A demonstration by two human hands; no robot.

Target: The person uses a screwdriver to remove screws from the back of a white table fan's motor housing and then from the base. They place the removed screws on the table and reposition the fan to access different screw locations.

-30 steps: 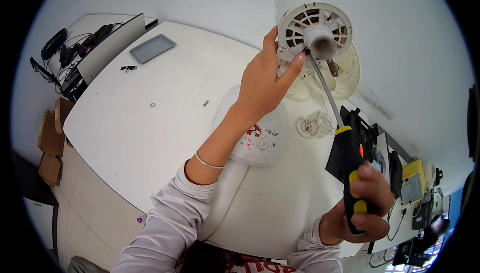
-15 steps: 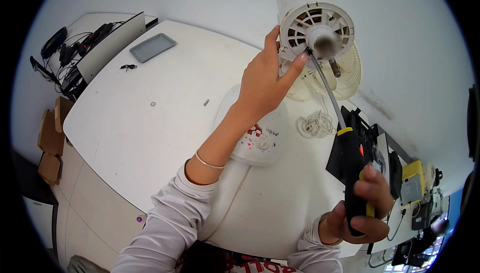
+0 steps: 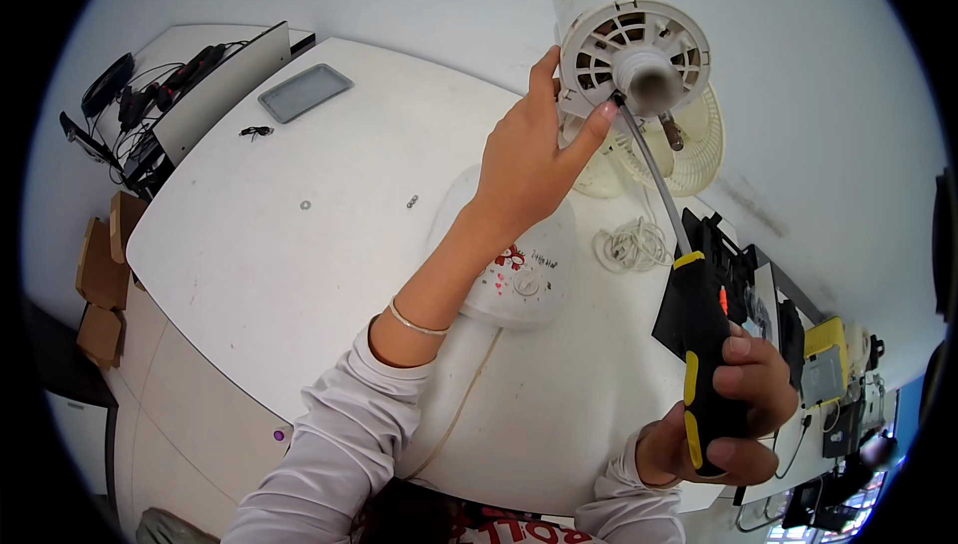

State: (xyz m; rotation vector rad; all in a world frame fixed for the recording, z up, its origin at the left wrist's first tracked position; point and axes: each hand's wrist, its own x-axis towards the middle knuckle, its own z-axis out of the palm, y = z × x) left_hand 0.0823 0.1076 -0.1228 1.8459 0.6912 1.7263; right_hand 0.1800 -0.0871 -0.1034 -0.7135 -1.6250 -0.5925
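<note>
My left hand (image 3: 526, 155) is closed on the lower left side of a white fan motor housing (image 3: 689, 48), its thumb beside the screwdriver's tip. The housing has a round slotted vent and a blurred shaft end in front. In my right hand (image 3: 748, 404) is a screwdriver (image 3: 711, 344) with a thick black and yellow handle and a long metal shank. Its tip meets the lower rim of the vent; the screw itself is too small to make out. Below my left forearm lies the white fan base (image 3: 539, 306), printed with a red cartoon figure.
Behind the housing is a cream fan grille (image 3: 707, 145). A coiled white cord (image 3: 634, 247) lies near an open black tool case (image 3: 674, 304). On the white table (image 3: 249, 274) are a grey tray (image 3: 306, 93), a black cable (image 3: 256, 132), a washer (image 3: 305, 206) and small metal parts (image 3: 412, 202).
The screwdriver handle has turned, so yellow strips now show along its left side. My right fingers have shifted around it. The housing has moved very slightly up; my left hand keeps its place.
</note>
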